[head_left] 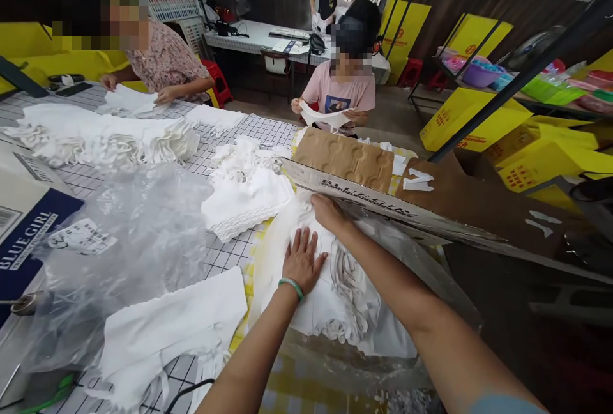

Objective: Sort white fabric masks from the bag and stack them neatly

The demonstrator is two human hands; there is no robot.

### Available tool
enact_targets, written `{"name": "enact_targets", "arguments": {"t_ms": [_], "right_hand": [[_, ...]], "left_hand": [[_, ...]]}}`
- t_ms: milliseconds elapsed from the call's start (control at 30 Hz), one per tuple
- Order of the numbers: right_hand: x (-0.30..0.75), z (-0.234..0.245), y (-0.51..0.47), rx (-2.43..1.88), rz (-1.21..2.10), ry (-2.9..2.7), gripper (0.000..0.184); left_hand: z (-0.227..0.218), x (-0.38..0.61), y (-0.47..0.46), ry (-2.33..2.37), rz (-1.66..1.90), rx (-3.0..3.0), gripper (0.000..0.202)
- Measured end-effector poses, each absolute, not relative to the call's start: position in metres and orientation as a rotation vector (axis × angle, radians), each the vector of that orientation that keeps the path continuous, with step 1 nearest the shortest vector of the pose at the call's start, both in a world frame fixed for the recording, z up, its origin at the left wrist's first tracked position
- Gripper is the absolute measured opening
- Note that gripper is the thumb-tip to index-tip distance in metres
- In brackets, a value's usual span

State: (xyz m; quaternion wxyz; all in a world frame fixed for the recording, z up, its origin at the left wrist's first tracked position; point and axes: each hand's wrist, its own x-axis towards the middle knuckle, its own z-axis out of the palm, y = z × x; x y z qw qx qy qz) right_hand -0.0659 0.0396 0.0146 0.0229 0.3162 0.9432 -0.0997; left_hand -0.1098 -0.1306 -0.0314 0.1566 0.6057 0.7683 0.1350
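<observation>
My left hand (304, 260), with a green bangle at the wrist, lies flat with fingers spread on a pile of white cloth pieces (330, 305). The pile rests on clear plastic (431, 312), its right side showing many gathered folds. At the pile's far end, beside the upright cardboard flap, my right hand (328, 213) is curled with its fingers closed on the white cloth; its fingertips are partly hidden. Left of the pile sits another stack of white pieces (249, 203) with wavy edges. Nearer to me lies a loose white piece with straps (172, 324).
A clear plastic bag (143, 229) with a label spreads over the grid-patterned cloth at left, near a Blue Girl box (29, 235). A cardboard flap (345, 187) borders my right. Two people handle white pieces across the table; another stands behind. Yellow boxes (479, 117) stand at right.
</observation>
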Motion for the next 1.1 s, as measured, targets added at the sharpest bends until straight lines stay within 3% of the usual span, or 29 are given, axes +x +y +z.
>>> {"name": "enact_targets", "arguments": {"t_ms": [100, 233, 367, 533, 733, 833, 967, 1033, 1100], "right_hand": [[-0.071, 0.012, 0.029, 0.870, -0.335, 2.938, 0.025], [-0.074, 0.008, 0.027, 0.993, -0.322, 2.891, 0.040], [-0.067, -0.002, 0.012, 1.168, -0.286, 2.857, 0.044], [-0.059, -0.012, 0.002, 1.133, -0.398, 2.877, 0.061], [0.003, 0.027, 0.009, 1.062, -0.836, 2.898, 0.043], [0.070, 0.046, -0.014, 1.305, -0.980, 3.009, 0.034], [0.116, 0.037, -0.044, 1.730, -0.543, 2.955, 0.040], [0.109, 0.023, -0.046, 1.649, -0.285, 2.921, 0.051], [0.091, 0.009, -0.047, 1.488, -0.142, 2.927, 0.044]], "left_hand": [[-0.033, -0.107, -0.131, 2.209, 0.395, 1.812, 0.066], [-0.036, -0.106, -0.132, 2.192, 0.386, 1.874, 0.069], [-0.037, -0.107, -0.131, 2.176, 0.371, 1.908, 0.067], [-0.035, -0.110, -0.127, 2.127, 0.337, 1.931, 0.067], [-0.025, -0.119, -0.110, 2.123, 0.437, 1.955, 0.056], [-0.028, -0.116, -0.095, 2.140, 0.512, 1.950, 0.057], [-0.039, -0.104, -0.085, 2.106, 0.478, 1.928, 0.071], [-0.043, -0.101, -0.084, 2.118, 0.462, 1.926, 0.074], [-0.044, -0.099, -0.085, 2.140, 0.443, 1.920, 0.074]]}}
